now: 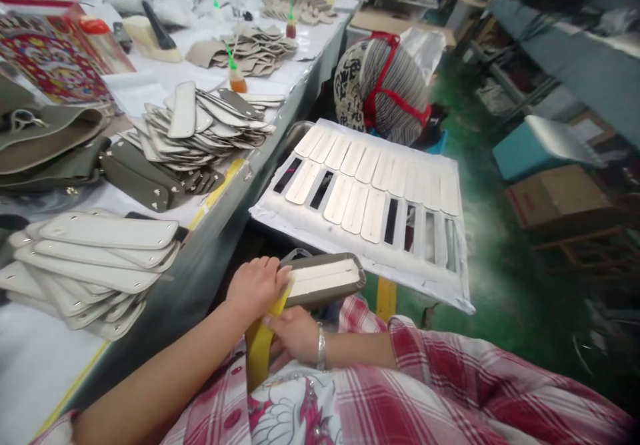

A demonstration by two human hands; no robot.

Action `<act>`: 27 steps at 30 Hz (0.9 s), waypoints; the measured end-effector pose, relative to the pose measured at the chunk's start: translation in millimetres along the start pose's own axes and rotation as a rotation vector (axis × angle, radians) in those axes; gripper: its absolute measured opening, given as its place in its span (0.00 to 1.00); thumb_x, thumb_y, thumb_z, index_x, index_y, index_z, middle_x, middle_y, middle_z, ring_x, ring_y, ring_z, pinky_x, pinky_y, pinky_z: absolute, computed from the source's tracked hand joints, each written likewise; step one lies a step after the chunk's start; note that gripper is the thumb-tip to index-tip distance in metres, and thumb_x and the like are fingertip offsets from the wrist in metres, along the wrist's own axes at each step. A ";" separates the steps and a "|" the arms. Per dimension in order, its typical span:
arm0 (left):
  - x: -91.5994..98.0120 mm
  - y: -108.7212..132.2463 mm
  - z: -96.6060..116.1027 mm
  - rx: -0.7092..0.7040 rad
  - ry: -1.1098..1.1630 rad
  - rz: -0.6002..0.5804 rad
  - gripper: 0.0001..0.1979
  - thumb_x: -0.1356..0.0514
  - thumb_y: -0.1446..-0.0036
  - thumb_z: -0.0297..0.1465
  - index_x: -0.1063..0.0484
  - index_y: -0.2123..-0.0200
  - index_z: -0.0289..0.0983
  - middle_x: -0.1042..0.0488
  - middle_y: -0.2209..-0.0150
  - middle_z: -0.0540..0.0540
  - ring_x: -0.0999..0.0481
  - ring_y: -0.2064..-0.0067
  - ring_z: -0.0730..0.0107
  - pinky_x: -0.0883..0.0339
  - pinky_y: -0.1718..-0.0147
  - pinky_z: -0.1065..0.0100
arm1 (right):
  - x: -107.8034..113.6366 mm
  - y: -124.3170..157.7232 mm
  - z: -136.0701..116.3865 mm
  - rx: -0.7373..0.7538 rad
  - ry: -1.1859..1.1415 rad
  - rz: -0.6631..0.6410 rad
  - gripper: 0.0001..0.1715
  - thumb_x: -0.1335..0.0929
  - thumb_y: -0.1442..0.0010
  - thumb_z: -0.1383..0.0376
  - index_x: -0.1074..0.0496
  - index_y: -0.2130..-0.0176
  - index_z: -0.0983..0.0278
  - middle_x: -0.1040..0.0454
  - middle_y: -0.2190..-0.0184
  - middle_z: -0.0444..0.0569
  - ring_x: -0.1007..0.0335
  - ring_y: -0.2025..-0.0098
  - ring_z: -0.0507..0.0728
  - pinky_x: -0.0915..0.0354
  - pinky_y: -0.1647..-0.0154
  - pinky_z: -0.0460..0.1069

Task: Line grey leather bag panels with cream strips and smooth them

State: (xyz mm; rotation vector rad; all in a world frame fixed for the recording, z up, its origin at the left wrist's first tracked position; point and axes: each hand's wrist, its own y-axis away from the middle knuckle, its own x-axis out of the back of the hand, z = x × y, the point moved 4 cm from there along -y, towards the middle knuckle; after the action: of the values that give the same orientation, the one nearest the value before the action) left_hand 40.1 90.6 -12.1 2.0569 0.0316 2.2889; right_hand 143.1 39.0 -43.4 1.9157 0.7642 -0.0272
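Observation:
A long olive-grey piece [320, 298] with rounded ends and a cream strip [327, 277] on its upper face lies level in front of my body. My left hand [257, 286] is closed over its near left end, fingers curled. A yellow strip [261, 346] runs from that end down against my shirt. Just below, my right hand [296, 333], with a bracelet at the wrist, is closed on the yellow strip, its thumb on top; some of its fingers are hidden behind the strip.
A white board [363, 248] holds rows of cream oval pieces and dark slots. On the left table are stacked white pieces [100, 231], a white-grey pile [185, 111], olive pieces [140, 175] and a green-tipped bottle [237, 81]. A person [400, 91] bends beyond the board; boxes [560, 195] stand right.

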 end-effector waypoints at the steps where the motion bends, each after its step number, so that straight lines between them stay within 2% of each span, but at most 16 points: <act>1: -1.3 -1.1 -0.8 0.007 -0.008 -0.004 0.22 0.60 0.37 0.42 0.34 0.68 0.35 0.30 0.71 0.42 0.29 0.66 0.59 0.39 0.67 0.63 | 1.5 -1.3 -0.8 0.011 -0.018 -0.021 0.13 0.34 0.43 0.60 0.29 0.69 0.69 0.27 0.81 0.48 0.30 0.82 0.53 0.32 0.83 0.45; 4: -2.0 -5.3 -2.1 0.088 0.009 -0.020 0.23 0.59 0.38 0.46 0.35 0.65 0.34 0.30 0.72 0.41 0.28 0.67 0.59 0.39 0.67 0.63 | 3.5 -2.4 -3.8 0.035 -0.066 -0.067 0.15 0.31 0.47 0.57 0.30 0.68 0.67 0.26 0.80 0.48 0.29 0.79 0.55 0.32 0.82 0.45; 6: -0.9 -7.3 -1.4 0.163 0.111 -0.023 0.24 0.56 0.41 0.49 0.34 0.64 0.34 0.29 0.71 0.40 0.28 0.65 0.56 0.39 0.65 0.62 | 2.9 0.2 -4.2 0.024 -0.083 -0.060 0.14 0.32 0.46 0.58 0.31 0.67 0.67 0.26 0.79 0.48 0.29 0.79 0.55 0.32 0.83 0.46; 9: 1.7 -6.5 -7.0 0.251 0.533 0.030 0.23 0.47 0.46 0.50 0.32 0.62 0.36 0.27 0.67 0.39 0.28 0.59 0.53 0.39 0.57 0.59 | 0.9 9.8 -3.8 0.044 -0.074 -0.058 0.12 0.35 0.43 0.60 0.32 0.67 0.67 0.25 0.76 0.49 0.29 0.79 0.54 0.33 0.84 0.45; 12: 5.3 4.8 -29.4 0.370 1.045 0.151 0.24 0.54 0.42 0.49 0.32 0.56 0.38 0.25 0.60 0.41 0.27 0.56 0.59 0.37 0.55 0.61 | 5.8 25.6 -5.4 0.150 -0.021 -0.097 0.13 0.35 0.44 0.58 0.32 0.66 0.67 0.24 0.73 0.51 0.29 0.79 0.53 0.34 0.85 0.44; 14: 1.0 20.7 -46.4 0.525 1.434 0.194 0.27 0.58 0.40 0.48 0.33 0.53 0.36 0.26 0.55 0.40 0.27 0.55 0.62 0.35 0.57 0.63 | 19.2 37.8 -9.1 0.260 -0.009 -0.075 0.15 0.34 0.45 0.56 0.32 0.66 0.66 0.24 0.71 0.51 0.29 0.78 0.52 0.35 0.85 0.42; 15: -3.6 30.2 -51.9 0.604 1.629 0.193 0.26 0.56 0.41 0.47 0.32 0.53 0.34 0.27 0.54 0.39 0.27 0.54 0.62 0.35 0.57 0.63 | 29.6 43.8 -11.8 0.318 -0.020 -0.036 0.16 0.34 0.46 0.55 0.32 0.66 0.66 0.24 0.71 0.51 0.29 0.78 0.52 0.35 0.84 0.42; 17: -13.0 47.7 -54.9 0.655 1.857 0.142 0.23 0.49 0.43 0.44 0.30 0.54 0.33 0.27 0.53 0.38 0.27 0.54 0.62 0.35 0.57 0.64 | 57.0 54.5 -18.0 0.417 -0.068 0.073 0.17 0.33 0.48 0.53 0.32 0.69 0.65 0.25 0.73 0.51 0.30 0.78 0.52 0.36 0.83 0.42; 20: -24.4 64.5 -50.1 0.572 1.928 0.119 0.20 0.41 0.47 0.38 0.28 0.54 0.33 0.26 0.53 0.40 0.28 0.53 0.62 0.36 0.55 0.67 | 111.2 64.7 -30.2 0.528 -0.191 0.196 0.17 0.33 0.48 0.52 0.31 0.69 0.64 0.25 0.72 0.53 0.30 0.77 0.55 0.34 0.80 0.47; 22: -32.5 68.7 -46.3 0.562 1.954 0.120 0.21 0.39 0.49 0.37 0.29 0.52 0.34 0.27 0.53 0.41 0.28 0.53 0.63 0.36 0.55 0.68 | 157.1 66.8 -40.5 0.597 -0.256 0.283 0.14 0.34 0.46 0.55 0.30 0.67 0.64 0.25 0.69 0.55 0.28 0.72 0.57 0.32 0.75 0.50; 24: -40.5 68.8 -45.2 0.600 1.985 0.119 0.23 0.38 0.50 0.37 0.30 0.51 0.35 0.26 0.54 0.41 0.27 0.55 0.63 0.35 0.57 0.68 | 210.3 65.4 -50.0 0.635 -0.237 0.466 0.11 0.36 0.43 0.59 0.30 0.70 0.64 0.25 0.68 0.58 0.28 0.71 0.57 0.32 0.71 0.51; 25: -43.5 67.9 -45.8 0.617 1.983 0.115 0.23 0.37 0.50 0.37 0.30 0.51 0.35 0.26 0.54 0.41 0.27 0.56 0.63 0.35 0.58 0.68 | 237.4 63.1 -53.5 0.624 -0.202 0.576 0.11 0.36 0.43 0.61 0.30 0.72 0.64 0.25 0.68 0.59 0.28 0.73 0.56 0.33 0.71 0.51; 27: -47.2 65.2 -48.9 0.632 1.932 0.103 0.22 0.38 0.50 0.39 0.30 0.52 0.36 0.25 0.56 0.42 0.26 0.58 0.64 0.34 0.60 0.67 | 284.4 53.3 -58.8 0.561 -0.102 0.670 0.11 0.38 0.42 0.65 0.30 0.72 0.64 0.26 0.68 0.60 0.28 0.73 0.55 0.33 0.70 0.51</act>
State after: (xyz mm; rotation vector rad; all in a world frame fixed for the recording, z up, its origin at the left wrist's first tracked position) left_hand -5.7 24.0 -60.4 -0.8709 0.7196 3.3595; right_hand 379.4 213.9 -70.3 2.5978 0.0017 0.0828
